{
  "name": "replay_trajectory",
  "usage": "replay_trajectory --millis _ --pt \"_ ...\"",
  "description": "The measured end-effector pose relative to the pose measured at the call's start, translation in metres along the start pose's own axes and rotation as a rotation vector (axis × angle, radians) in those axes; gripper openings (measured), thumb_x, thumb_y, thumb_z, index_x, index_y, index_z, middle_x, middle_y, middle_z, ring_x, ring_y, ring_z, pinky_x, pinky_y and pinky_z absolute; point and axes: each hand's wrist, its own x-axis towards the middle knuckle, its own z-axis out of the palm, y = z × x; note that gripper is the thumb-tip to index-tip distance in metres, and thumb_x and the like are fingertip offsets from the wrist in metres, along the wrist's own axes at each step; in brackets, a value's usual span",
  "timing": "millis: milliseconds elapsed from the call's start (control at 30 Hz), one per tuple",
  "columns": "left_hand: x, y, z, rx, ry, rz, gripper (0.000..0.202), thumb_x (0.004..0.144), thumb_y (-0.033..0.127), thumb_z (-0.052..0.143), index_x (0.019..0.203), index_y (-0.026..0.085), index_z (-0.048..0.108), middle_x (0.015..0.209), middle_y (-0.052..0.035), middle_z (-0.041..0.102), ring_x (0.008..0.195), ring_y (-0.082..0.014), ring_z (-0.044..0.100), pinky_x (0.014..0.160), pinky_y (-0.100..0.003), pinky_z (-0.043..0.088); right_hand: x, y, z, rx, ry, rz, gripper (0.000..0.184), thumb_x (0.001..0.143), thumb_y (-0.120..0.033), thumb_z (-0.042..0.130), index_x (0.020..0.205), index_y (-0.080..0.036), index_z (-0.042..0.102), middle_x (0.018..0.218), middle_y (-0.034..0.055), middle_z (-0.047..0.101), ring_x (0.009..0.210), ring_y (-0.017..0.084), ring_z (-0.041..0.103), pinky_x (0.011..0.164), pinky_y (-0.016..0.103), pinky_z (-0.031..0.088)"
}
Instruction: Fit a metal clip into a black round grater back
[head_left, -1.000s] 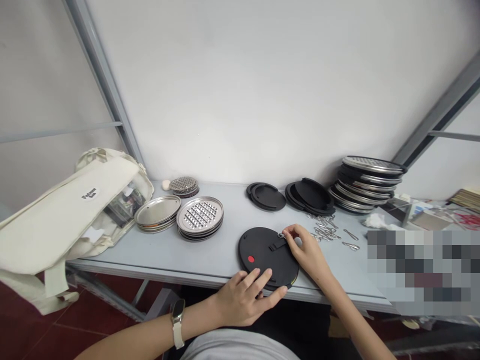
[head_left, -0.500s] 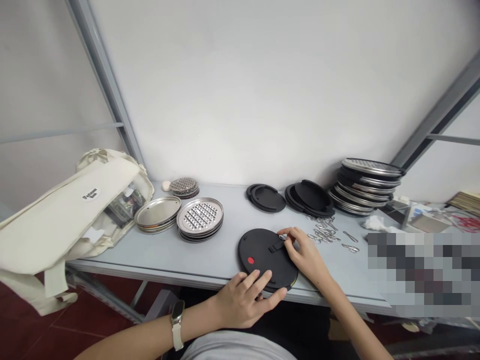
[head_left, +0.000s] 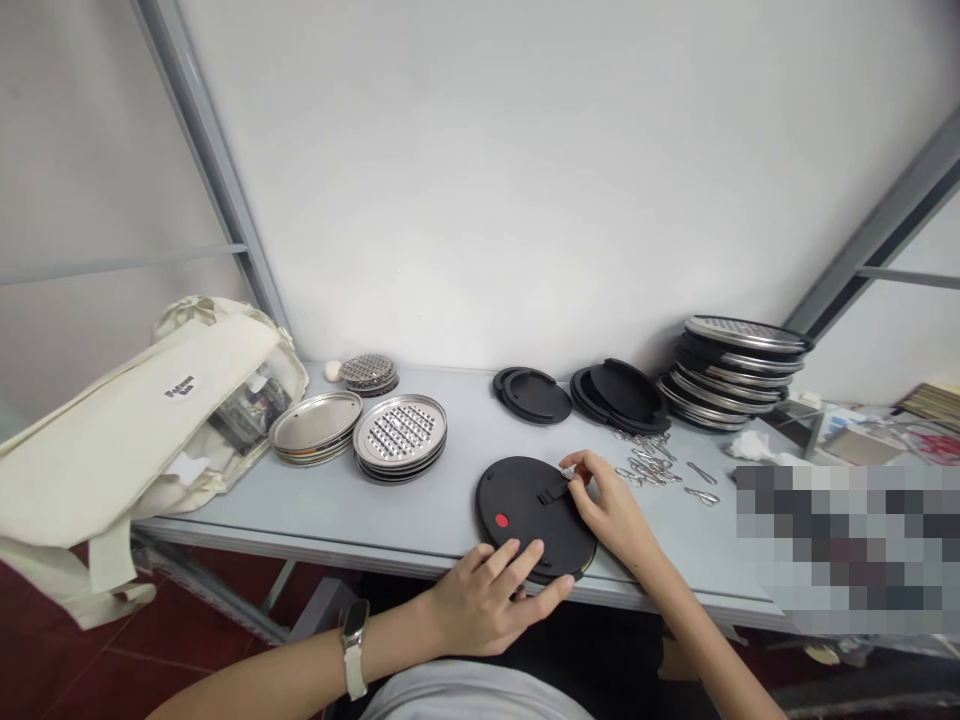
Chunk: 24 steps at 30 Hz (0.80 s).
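A round black plastic disc (head_left: 525,510) with a red dot near its left edge lies flat at the table's front edge. A raised strip with a slot sits on its upper right part. My left hand (head_left: 491,600) rests on the disc's near edge with fingers spread. At the raised strip, my right hand (head_left: 600,500) pinches a small silver wire clip, mostly hidden by the fingertips. Several loose wire clips (head_left: 649,465) lie scattered to the right of this hand. Black round holders (head_left: 536,397) and more black holders (head_left: 622,395) are behind the disc.
Left of the disc are a stack of round metal graters (head_left: 401,435), plain metal discs (head_left: 315,425) and smaller graters (head_left: 367,370). A cream bag (head_left: 135,420) hangs over the left edge. Back right stands a tall stack of assembled graters (head_left: 735,375), beside clutter and a pixelated patch.
My right fingertips have shifted very slightly at the raised strip, and less of the silver clip shows. The left hand and the disc stay in place.
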Motion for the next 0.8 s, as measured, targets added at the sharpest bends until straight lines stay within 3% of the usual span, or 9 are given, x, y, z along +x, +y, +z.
replay_trajectory --millis 633,800 --pt "-0.0005 -0.001 -0.0003 0.001 0.002 0.014 0.057 0.087 0.034 0.061 0.143 0.031 0.047 0.138 -0.0088 0.052 0.117 -0.0242 0.046 0.089 -0.03 0.039 0.0001 0.0004 0.0018 0.02 0.003 0.029 0.011 0.087 -0.025 0.042 0.088 -0.021 0.052 0.077 0.0024 0.056 0.075 0.02 0.055 0.073 0.034 0.043" --pt "0.0007 -0.0008 -0.0015 -0.002 -0.002 0.006 0.054 0.089 0.034 0.06 0.142 0.031 0.048 0.138 -0.0085 0.052 0.118 -0.0239 0.046 0.089 -0.03 0.039 0.0004 0.0 0.0024 0.045 0.006 0.025 0.023 0.096 -0.035 0.04 0.08 -0.022 0.049 0.074 0.0021 0.055 0.071 0.019 0.054 0.072 0.033 0.043"
